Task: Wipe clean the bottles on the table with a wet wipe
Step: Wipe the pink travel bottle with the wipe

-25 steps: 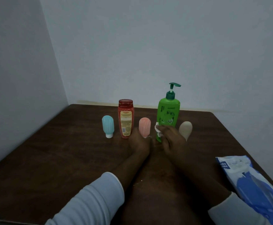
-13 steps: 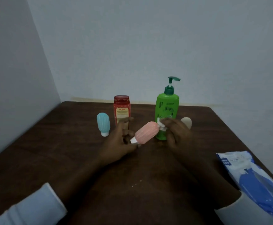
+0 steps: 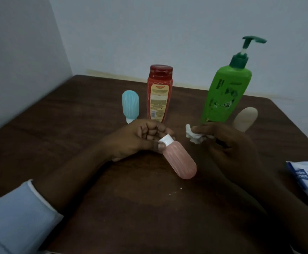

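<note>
My left hand point(image 3: 140, 138) pinches the white cap end of a small pink ribbed bottle point(image 3: 179, 160), which is lifted above the table and tilted with its round end toward me. A crumpled white wet wipe point(image 3: 193, 135) is held in the fingers of my right hand point(image 3: 228, 142), just right of the cap and apart from the pink bottle. Behind stand a small blue bottle point(image 3: 130, 107), a red bottle point(image 3: 159, 94), a tall green pump bottle point(image 3: 224, 94) and a small beige bottle point(image 3: 246, 119).
The dark wooden table point(image 3: 67, 134) fills the corner between two pale walls. A blue and white pack of wet wipes point(image 3: 307, 182) lies at the table's right edge. A few white specks lie on the wood in front of me.
My left hand lifted the pink bottle off the table and turned it so its round end points toward me. My right hand with the wipe drew back from the green bottle.
</note>
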The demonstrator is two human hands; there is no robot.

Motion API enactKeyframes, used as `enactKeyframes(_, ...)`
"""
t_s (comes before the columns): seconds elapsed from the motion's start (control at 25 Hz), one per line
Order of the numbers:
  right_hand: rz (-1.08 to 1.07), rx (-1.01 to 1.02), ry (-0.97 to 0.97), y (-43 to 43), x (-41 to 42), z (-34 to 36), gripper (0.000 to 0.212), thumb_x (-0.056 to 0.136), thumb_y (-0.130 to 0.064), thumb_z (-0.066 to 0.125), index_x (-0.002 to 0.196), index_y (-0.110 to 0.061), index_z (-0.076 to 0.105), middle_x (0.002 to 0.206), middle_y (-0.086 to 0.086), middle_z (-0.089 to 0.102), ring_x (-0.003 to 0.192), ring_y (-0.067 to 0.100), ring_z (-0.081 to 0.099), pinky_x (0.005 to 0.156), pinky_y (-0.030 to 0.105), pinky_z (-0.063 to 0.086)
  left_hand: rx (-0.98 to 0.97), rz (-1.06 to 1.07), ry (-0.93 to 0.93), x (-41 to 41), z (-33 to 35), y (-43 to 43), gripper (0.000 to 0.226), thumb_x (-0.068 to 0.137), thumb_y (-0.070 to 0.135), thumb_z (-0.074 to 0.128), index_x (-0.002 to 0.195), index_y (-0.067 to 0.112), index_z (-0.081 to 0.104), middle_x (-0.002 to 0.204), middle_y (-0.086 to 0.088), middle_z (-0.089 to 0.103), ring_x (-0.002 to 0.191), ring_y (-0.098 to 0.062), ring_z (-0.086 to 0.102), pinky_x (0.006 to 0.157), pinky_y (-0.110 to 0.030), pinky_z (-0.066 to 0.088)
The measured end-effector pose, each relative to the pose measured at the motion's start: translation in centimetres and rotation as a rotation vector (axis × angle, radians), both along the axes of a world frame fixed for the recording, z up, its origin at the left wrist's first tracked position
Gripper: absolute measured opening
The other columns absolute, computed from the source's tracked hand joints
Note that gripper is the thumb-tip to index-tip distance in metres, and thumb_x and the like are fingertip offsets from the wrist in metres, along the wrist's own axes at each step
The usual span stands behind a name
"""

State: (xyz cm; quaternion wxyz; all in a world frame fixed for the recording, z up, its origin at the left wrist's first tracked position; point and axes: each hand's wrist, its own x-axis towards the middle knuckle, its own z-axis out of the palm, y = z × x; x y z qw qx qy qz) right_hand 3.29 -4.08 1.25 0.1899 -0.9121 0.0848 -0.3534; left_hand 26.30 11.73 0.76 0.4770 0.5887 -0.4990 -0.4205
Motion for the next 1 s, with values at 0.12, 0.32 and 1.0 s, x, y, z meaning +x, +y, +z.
enactKeyframes(0.12,0.115,-0.149,0.121,1.0,0.3,-0.3,0.034,0.092,-0.014,0.057,0.124,-0.018,0.067,0.128,-0.011,0.06,0.12,-0.005,0.054,0.101,0.012,0.042,0.003,-0.068,0.005,0.2,-0.9,-0.5,0.037,0.091,-0.009,0.067,0.126,0.003,0.066,0.123,-0.011,0.075,0.116,-0.024,0.071,0.095,-0.029,0.059)
enactKeyframes(0.32,0.192,-0.304,0.27,1.3,0.7,-1.0,0.032,0.086,-0.007,0.069,0.117,-0.013,0.071,0.123,0.001,0.066,0.112,0.01,0.06,0.093,0.025,0.049,0.001,-0.106,0.009,0.8,-1.4,-0.9,0.035,0.091,-0.009,0.067,0.122,0.007,0.07,0.121,-0.011,0.076,0.113,-0.022,0.073,0.092,-0.026,0.059)
enactKeyframes(1.0,0.18,-0.348,0.265,1.3,1.7,-1.1,0.029,0.09,-0.02,0.056,0.114,-0.013,0.072,0.114,0.004,0.069,0.101,0.017,0.065,0.084,0.036,0.057,0.024,-0.099,0.026,0.6,-1.4,-0.9,0.034,0.09,-0.011,0.068,0.119,0.007,0.071,0.118,-0.011,0.077,0.112,-0.023,0.073,0.093,-0.028,0.06)
